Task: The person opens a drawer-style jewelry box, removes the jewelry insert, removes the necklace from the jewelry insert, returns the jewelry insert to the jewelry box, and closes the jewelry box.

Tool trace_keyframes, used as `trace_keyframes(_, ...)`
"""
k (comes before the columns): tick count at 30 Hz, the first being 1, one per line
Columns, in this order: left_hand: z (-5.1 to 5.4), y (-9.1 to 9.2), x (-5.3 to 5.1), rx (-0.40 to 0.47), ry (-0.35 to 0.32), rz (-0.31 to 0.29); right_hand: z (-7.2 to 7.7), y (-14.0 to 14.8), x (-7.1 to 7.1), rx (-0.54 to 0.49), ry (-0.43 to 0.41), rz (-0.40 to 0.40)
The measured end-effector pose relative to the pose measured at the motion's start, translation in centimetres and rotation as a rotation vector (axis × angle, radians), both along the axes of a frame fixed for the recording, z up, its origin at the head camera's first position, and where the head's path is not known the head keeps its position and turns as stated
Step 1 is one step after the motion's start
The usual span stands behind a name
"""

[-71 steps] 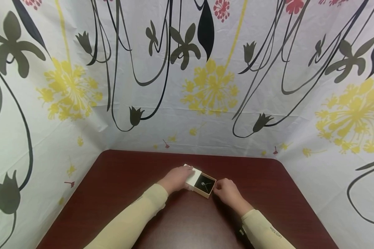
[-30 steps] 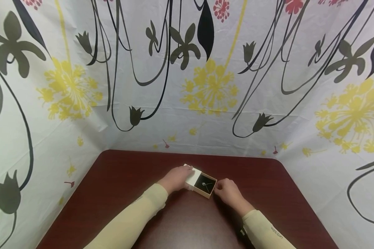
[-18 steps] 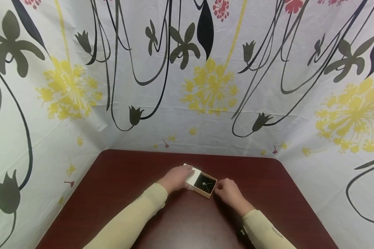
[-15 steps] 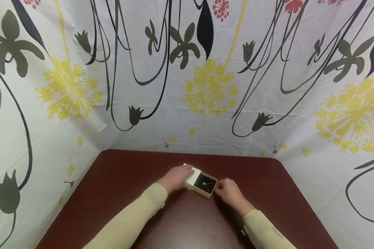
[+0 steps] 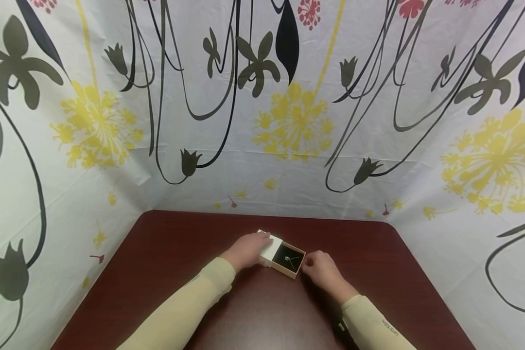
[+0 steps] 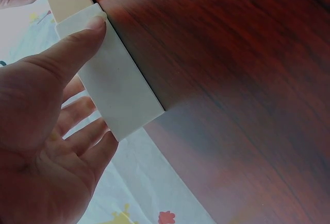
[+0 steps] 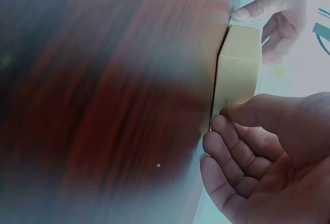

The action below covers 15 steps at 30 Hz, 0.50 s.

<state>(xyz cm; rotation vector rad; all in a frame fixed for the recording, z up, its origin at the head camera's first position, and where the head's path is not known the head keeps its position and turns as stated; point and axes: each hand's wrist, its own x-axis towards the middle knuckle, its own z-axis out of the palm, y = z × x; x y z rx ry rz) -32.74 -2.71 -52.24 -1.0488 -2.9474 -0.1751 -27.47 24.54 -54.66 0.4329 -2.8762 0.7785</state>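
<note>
A small box lies on the table, its white sleeve partly off a tan tray. Inside the tray, a thin silvery piece rests on a black insert. My left hand grips the sleeve; in the left wrist view the thumb of this hand lies along the white side, with fingers across from it. At the tray's outer end, my right hand has thumb and forefinger pinched together. The right wrist view shows these fingertips against the tan end; what they pinch is mostly hidden.
The dark red table has rounded back corners. Behind it and on both sides hangs a white cloth with yellow, grey and red plant prints. A small dark thing with a light mark shows beside the right cuff.
Compared with the earliest frame, the tray and my right hand have shifted very slightly right, away from the sleeve. My left hand has stayed in place.
</note>
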Motion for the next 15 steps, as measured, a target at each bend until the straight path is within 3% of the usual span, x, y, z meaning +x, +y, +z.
trace_keyframes(15, 0.36, -0.08, 0.16, 0.007, 0.037, -0.031, 0.01, 0.65, 0.16, 0.004, -0.002, -0.01)
